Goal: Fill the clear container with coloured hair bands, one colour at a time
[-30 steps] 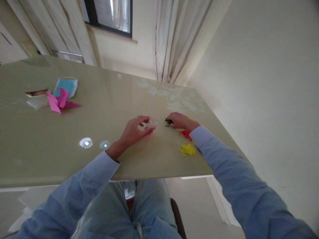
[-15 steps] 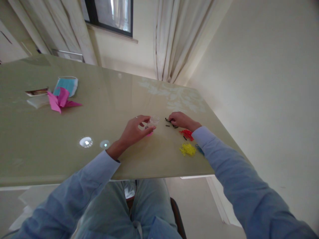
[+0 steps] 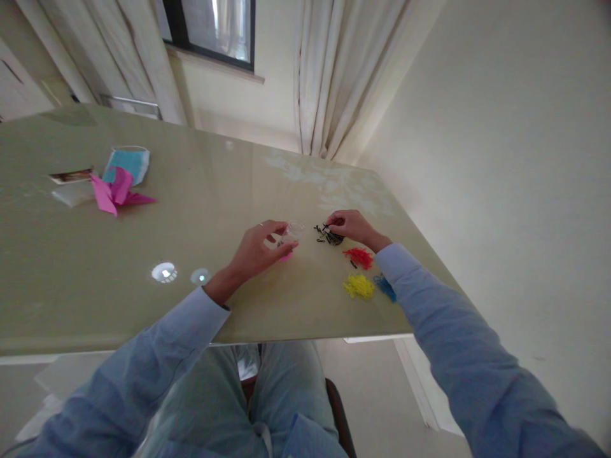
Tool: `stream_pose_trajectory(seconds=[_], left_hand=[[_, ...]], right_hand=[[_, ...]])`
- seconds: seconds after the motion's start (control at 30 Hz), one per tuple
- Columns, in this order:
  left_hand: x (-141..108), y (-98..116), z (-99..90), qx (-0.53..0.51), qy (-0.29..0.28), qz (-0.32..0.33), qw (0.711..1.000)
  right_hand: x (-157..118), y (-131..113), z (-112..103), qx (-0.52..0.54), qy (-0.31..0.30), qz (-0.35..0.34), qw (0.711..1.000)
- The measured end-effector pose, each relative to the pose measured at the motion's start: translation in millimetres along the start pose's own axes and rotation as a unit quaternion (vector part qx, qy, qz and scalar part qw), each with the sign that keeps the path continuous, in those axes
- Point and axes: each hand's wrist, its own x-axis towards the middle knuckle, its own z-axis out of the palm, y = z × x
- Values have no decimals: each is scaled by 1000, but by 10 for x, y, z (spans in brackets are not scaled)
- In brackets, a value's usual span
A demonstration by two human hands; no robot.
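Note:
My left hand (image 3: 258, 251) grips a small clear container (image 3: 295, 230) between thumb and fingers; a bit of pink shows under it. To the right, my right hand (image 3: 352, 227) is pinched at the far edge of a pile of small black bands (image 3: 335, 239), with black strands at its fingertips. Nearer to me lie a red pile (image 3: 359, 257) with one black piece beside it, a yellow pile (image 3: 358, 286) and a blue pile (image 3: 386, 288), the blue one close to my right sleeve.
On the left of the glossy table (image 3: 214, 191) lie a pink folded paper shape (image 3: 117, 189), a blue face mask (image 3: 128, 164), a dark printed card (image 3: 71, 176) and a clear plastic piece (image 3: 74, 194). A wall (image 3: 515, 159) borders the right side.
My right hand has lifted slightly and moved a little right, uncovering more of the black pile. More of the blue pile shows beside the sleeve. My left hand has stayed put.

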Motion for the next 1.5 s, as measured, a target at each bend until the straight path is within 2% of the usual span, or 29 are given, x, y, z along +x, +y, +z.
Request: stream_pose_trajectory(seconds=[0.07, 0.17, 0.3, 0.43, 0.6, 0.8, 0.9, 1.03, 1.2, 1.3, 1.4, 1.5], left_hand=[[1, -2, 0, -1, 2, 1, 1000], [4, 0, -2, -1, 7, 0, 1000], [8, 15, -8, -3, 8, 0, 1000], [5, 16, -6, 1, 7, 10, 1000], [-6, -4, 0, 10, 4, 19, 1000], [-4, 0, -3, 18, 2, 17, 1000], [-6, 4, 1, 25, 1, 24, 999], [-22, 0, 11, 51, 3, 44, 998], [-41, 30, -2, 78, 7, 69, 995], [-45, 73, -21, 81, 9, 74, 994], [-47, 103, -31, 75, 9, 78, 994], [-46, 114, -32, 72, 8, 82, 994]], right_hand=[[-7, -15, -3, 95, 31, 31, 995], [-33, -72, -11, 220, 50, 84, 970], [-89, -160, 4, 352, 87, 146, 920], [-132, -215, 59, 456, 118, 153, 869], [-141, -193, 116, 458, 119, 172, 864], [-141, -197, 98, 475, 152, 179, 848], [-160, -369, 31, 498, 152, 157, 839], [-202, -788, -59, 536, 146, 109, 824], [-239, -1260, 20, 536, 149, 57, 829], [-235, -1360, 170, 529, 191, 46, 826], [-222, -1366, 310, 517, 257, 42, 816], [-220, -1360, 388, 496, 292, 39, 817]])
